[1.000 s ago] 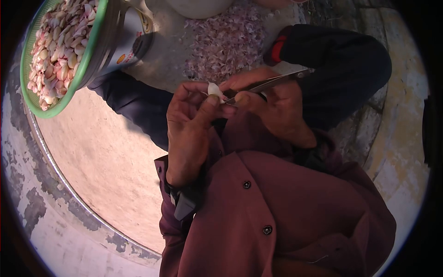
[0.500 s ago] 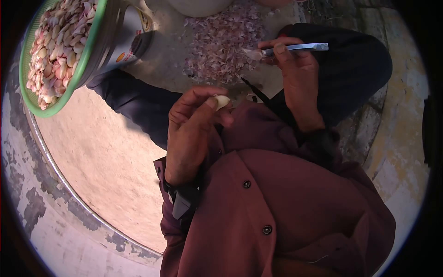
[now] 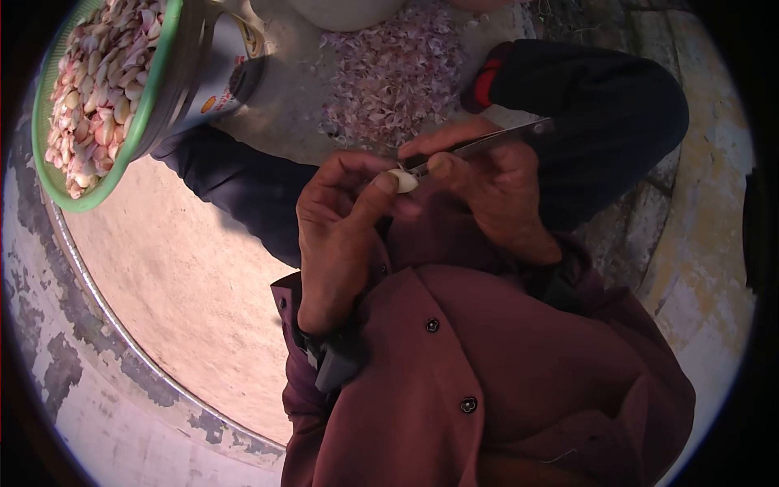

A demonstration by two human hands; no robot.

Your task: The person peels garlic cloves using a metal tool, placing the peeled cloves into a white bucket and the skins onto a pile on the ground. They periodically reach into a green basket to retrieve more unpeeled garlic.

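Observation:
A pale garlic clove (image 3: 405, 181) is pinched between the thumb and fingers of my left hand (image 3: 342, 235). My right hand (image 3: 501, 188) grips a narrow metal knife (image 3: 505, 139), whose tip end meets the clove at its upper right side. Both hands are close together above my lap. Beyond them, a heap of purplish garlic skins (image 3: 395, 73) lies on the ground.
At the upper left, a green-rimmed basket (image 3: 150, 105) full of garlic cloves (image 3: 97, 97) rests by a white printed bucket (image 3: 221, 77). A pale rounded container (image 3: 349, 10) stands behind the skins. My bent legs (image 3: 600, 105) flank the heap.
My right hand has moved left and down, bringing the knife to the clove. The piece of skin earlier at the knife's tip is gone from there. My left hand has barely moved.

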